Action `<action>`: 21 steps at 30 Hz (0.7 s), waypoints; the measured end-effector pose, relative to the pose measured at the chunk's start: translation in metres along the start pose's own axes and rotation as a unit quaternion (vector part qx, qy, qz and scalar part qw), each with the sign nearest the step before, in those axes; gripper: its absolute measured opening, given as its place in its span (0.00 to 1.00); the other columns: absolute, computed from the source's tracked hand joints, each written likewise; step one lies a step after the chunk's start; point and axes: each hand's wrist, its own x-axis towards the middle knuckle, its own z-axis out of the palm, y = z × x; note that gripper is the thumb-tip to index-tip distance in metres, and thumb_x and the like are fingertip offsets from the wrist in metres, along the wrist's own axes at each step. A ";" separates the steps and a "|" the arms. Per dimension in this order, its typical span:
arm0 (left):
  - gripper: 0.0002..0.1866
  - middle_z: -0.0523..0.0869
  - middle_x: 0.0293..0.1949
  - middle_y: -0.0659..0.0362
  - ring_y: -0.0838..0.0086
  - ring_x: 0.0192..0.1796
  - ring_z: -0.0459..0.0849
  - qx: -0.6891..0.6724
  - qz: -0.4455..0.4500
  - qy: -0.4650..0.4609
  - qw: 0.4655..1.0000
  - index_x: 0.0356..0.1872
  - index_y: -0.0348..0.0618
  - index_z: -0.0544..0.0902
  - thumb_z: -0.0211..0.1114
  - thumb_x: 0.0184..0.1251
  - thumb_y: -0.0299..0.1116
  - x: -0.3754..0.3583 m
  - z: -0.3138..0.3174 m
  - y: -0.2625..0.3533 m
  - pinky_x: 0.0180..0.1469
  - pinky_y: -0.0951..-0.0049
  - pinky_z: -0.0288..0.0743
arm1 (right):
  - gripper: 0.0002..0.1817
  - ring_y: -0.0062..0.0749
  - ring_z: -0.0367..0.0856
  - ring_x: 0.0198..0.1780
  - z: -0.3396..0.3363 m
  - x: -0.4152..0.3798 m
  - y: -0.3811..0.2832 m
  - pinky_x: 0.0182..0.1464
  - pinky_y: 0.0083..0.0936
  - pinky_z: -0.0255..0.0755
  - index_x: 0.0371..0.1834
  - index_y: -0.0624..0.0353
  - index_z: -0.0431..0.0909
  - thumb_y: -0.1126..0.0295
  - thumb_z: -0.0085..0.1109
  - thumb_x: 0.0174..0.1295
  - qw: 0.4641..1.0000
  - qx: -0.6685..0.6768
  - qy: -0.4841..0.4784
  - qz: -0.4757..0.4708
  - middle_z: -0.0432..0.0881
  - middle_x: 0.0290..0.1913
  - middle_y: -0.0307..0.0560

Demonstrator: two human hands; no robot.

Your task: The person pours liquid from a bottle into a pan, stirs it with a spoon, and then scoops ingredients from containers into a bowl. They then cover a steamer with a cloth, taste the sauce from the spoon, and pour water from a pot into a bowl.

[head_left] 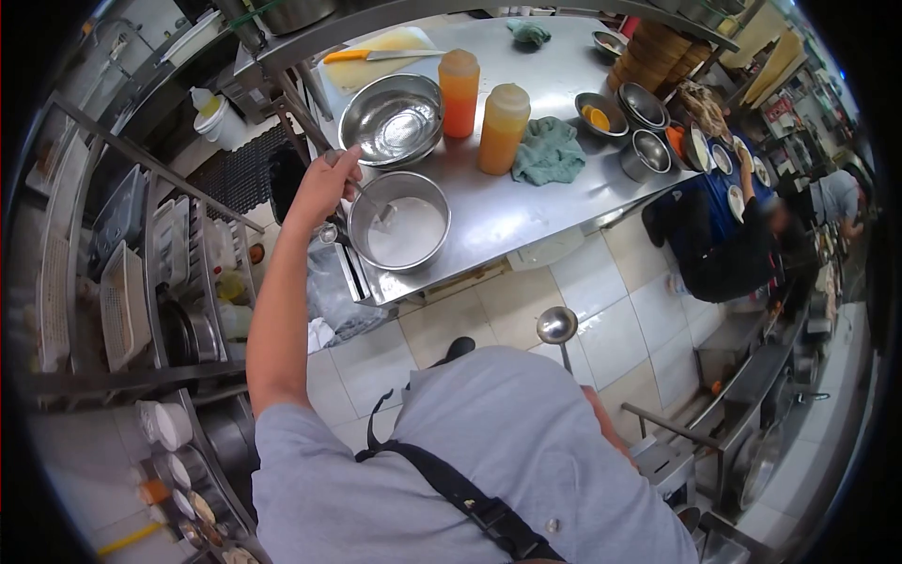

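Observation:
My left hand (329,183) is closed around the handle of a thin metal utensil (368,199). Its lower end dips into white liquid in a steel pot (445,226) at the near left end of the steel table; what kind of utensil it is, I cannot make out. Right behind the pot is a shiny steel bowl (390,117). Low at my right side, a steel ladle (557,325) points away from me over the floor. Its handle runs back to my right hand (588,397), which is mostly hidden behind my shirt.
On the steel table (460,211) stand an orange-red squeeze bottle (458,94) and a yellow-orange one (505,130), beside a green cloth (550,152). A yellow-handled knife (376,56) lies on a cutting board. Shelving (155,235) lines the left. A person in dark clothes (723,249) works at the right.

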 end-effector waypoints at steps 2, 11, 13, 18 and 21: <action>0.23 0.78 0.23 0.61 0.79 0.22 0.75 -0.007 -0.035 -0.027 0.999 0.24 0.39 0.78 0.62 0.70 0.49 -0.003 0.000 0.004 0.28 0.76 0.73 | 0.18 0.56 0.82 0.47 -0.008 0.004 -0.008 0.51 0.46 0.75 0.38 0.56 0.85 0.54 0.51 0.61 0.999 -0.034 -0.014 -0.005 0.84 0.43 0.61; 0.12 0.79 0.24 0.61 0.77 0.27 0.81 0.091 -0.039 -0.063 0.993 0.30 0.38 0.78 0.67 0.65 0.36 -0.014 0.007 0.047 0.34 0.73 0.76 | 0.16 0.53 0.84 0.44 -0.040 0.026 -0.018 0.48 0.42 0.77 0.36 0.60 0.85 0.60 0.53 0.59 0.969 -0.224 -0.081 -0.065 0.84 0.40 0.63; 0.10 0.81 0.25 0.59 0.76 0.29 0.83 0.081 -0.026 -0.064 0.994 0.33 0.37 0.78 0.66 0.64 0.33 -0.016 0.005 0.034 0.36 0.72 0.76 | 0.16 0.53 0.84 0.43 -0.039 0.022 -0.022 0.48 0.41 0.77 0.35 0.60 0.85 0.60 0.53 0.59 0.982 -0.173 -0.070 0.000 0.84 0.40 0.63; 0.08 0.85 0.31 0.52 0.69 0.34 0.86 0.143 -0.030 -0.015 0.989 0.40 0.35 0.79 0.62 0.65 0.29 -0.035 0.007 0.034 0.40 0.70 0.77 | 0.18 0.53 0.85 0.43 -0.029 0.017 -0.001 0.47 0.44 0.76 0.34 0.59 0.84 0.54 0.55 0.58 0.970 -0.219 -0.030 -0.102 0.85 0.39 0.62; 0.09 0.86 0.34 0.48 0.63 0.35 0.85 0.195 0.065 0.066 0.976 0.42 0.35 0.80 0.61 0.65 0.29 -0.045 0.016 0.016 0.42 0.68 0.77 | 0.19 0.52 0.85 0.43 -0.015 0.001 0.012 0.47 0.44 0.76 0.35 0.57 0.85 0.53 0.53 0.60 0.999 -0.013 0.010 -0.035 0.85 0.40 0.61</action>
